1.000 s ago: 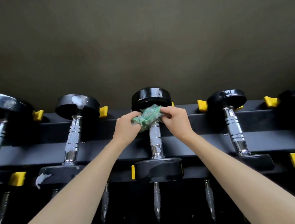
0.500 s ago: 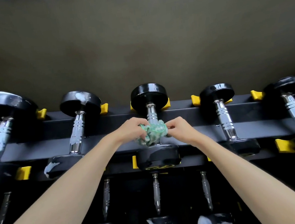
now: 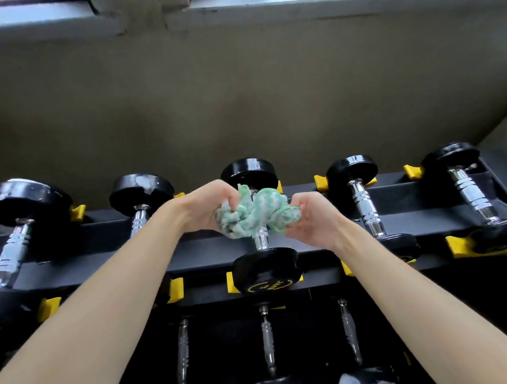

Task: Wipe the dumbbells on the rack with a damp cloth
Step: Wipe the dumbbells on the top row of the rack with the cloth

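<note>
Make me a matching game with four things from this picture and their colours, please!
Things:
1. cloth
2. middle dumbbell's near head
3. rack clip
4. far-right dumbbell's handle

Colours:
a. yellow
b. shiny silver
c. green
d. black

Pairs: 1-c, 2-d, 3-a, 4-b
</note>
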`<state>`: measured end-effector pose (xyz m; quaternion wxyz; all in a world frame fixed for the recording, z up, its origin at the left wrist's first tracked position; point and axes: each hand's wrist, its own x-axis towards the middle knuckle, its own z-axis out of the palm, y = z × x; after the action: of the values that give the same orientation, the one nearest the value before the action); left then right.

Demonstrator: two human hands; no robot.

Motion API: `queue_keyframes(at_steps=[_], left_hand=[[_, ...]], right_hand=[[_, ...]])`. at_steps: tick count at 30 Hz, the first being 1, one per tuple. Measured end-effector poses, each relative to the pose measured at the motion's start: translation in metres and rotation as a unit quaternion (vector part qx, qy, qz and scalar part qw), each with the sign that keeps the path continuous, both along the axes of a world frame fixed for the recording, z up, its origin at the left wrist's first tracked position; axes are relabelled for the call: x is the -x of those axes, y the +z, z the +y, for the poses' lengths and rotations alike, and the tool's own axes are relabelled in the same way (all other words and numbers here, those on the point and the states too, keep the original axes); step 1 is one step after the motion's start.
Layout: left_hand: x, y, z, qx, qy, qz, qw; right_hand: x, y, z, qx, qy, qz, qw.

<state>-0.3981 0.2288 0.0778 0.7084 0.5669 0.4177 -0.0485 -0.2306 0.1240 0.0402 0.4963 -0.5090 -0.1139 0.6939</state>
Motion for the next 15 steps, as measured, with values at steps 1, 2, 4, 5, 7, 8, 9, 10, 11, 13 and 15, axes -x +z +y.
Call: queue_keyframes(at_steps=[1, 2, 4, 5, 7, 8, 9, 10, 11, 13, 15], left_hand=[[0.001, 0.002, 0.0, 0.015, 0.002, -0.01, 1.0], [0.004, 0.003, 0.002, 0.026, 0.005, -0.021, 0.999], [0.008, 0.002, 0.004, 0.034, 0.017, -0.035, 0.999], [0.009, 0.002, 0.004, 0.037, 0.031, -0.044, 0.998], [0.005, 0.001, 0.002, 0.015, 0.103, -0.065, 0.992], [0.002, 0.0, 0.001, -0.007, 0.149, -0.073, 0.986], [-0.003, -0.002, -0.001, -0.038, 0.188, -0.081, 0.978], [-0.009, -0.004, -0.003, -0.086, 0.213, -0.089, 0.969], [-0.014, -0.007, -0.005, -0.161, 0.221, -0.086, 0.958], [-0.022, -0.011, -0.01, -0.3, 0.193, -0.08, 0.931], [-0.026, -0.01, -0.015, -0.296, 0.119, -0.096, 0.943]], right_hand=[[0.0, 0.002, -0.001, -0.013, -0.011, 0.026, 1.0], [-0.001, 0.005, -0.003, -0.023, -0.021, 0.049, 0.998], [-0.003, 0.009, -0.005, -0.03, -0.032, 0.084, 0.996], [-0.002, 0.01, -0.005, -0.031, -0.041, 0.084, 0.995], [0.0, 0.01, -0.001, -0.03, -0.069, 0.037, 0.996], [0.001, 0.009, 0.003, -0.03, -0.082, -0.005, 0.996], [0.002, 0.008, 0.006, -0.03, -0.089, -0.052, 0.994], [0.004, 0.009, 0.01, -0.025, -0.09, -0.091, 0.991], [0.006, 0.011, 0.014, -0.017, -0.084, -0.117, 0.989], [0.007, 0.015, 0.021, -0.001, -0.064, -0.083, 0.994], [0.003, 0.019, 0.025, -0.001, -0.057, -0.004, 0.998]])
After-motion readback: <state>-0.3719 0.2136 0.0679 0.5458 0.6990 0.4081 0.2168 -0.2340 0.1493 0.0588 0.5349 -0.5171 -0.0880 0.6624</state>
